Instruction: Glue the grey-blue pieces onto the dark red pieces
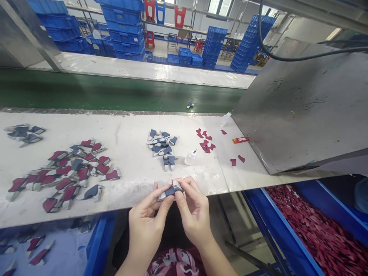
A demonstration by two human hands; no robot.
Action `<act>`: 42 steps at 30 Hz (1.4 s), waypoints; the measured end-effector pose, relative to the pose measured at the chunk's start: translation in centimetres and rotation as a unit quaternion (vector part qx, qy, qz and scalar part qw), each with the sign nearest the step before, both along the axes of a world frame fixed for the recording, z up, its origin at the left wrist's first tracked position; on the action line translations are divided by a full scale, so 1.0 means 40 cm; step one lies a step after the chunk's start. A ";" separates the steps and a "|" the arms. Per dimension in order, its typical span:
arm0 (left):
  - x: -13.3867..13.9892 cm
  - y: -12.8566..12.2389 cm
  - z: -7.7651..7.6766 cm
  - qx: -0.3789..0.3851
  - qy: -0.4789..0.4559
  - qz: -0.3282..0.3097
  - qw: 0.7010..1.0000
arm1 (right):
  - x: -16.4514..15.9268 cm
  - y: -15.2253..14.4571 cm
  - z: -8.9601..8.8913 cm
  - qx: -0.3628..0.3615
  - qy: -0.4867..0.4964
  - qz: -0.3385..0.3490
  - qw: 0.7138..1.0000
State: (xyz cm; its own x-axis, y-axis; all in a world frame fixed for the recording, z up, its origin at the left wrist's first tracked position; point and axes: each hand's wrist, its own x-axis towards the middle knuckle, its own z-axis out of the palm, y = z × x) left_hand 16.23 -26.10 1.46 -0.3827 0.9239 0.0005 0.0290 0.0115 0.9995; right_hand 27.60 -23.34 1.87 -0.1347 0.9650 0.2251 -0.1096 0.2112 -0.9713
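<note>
Over the front edge of the white worktable, my left hand and my right hand come together, both closed. Between their fingertips is a small dark-blue and grey plastic part, gripped from both sides. A sliver of maroon shows at its top edge; the fingers hide much of it. Beyond my hands is a small clear bottle with a thin dark tip. Left of the bottle is a cluster of similar blue-grey parts, and to its right are several loose maroon pieces.
At left is a heap of grey parts with maroon faces. A green conveyor belt runs behind the table. At right stand a metal panel and, lower, a blue bin of maroon pieces. A blue tray sits lower left.
</note>
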 end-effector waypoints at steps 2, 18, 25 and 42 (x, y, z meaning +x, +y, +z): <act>0.003 -0.006 -0.005 0.011 0.020 0.010 1.000 | 0.001 -0.001 0.002 0.005 -0.006 0.002 1.000; -0.009 -0.003 -0.019 0.022 0.033 0.024 0.999 | 0.008 0.018 -0.048 -0.003 -0.032 0.032 0.999; -0.007 -0.007 -0.034 0.053 0.139 0.019 0.989 | -0.009 0.014 -0.057 -0.022 -0.059 -0.024 0.998; -0.072 -0.002 -0.011 -0.034 0.126 -0.088 0.987 | 0.055 0.059 -0.019 0.291 -0.217 0.012 0.932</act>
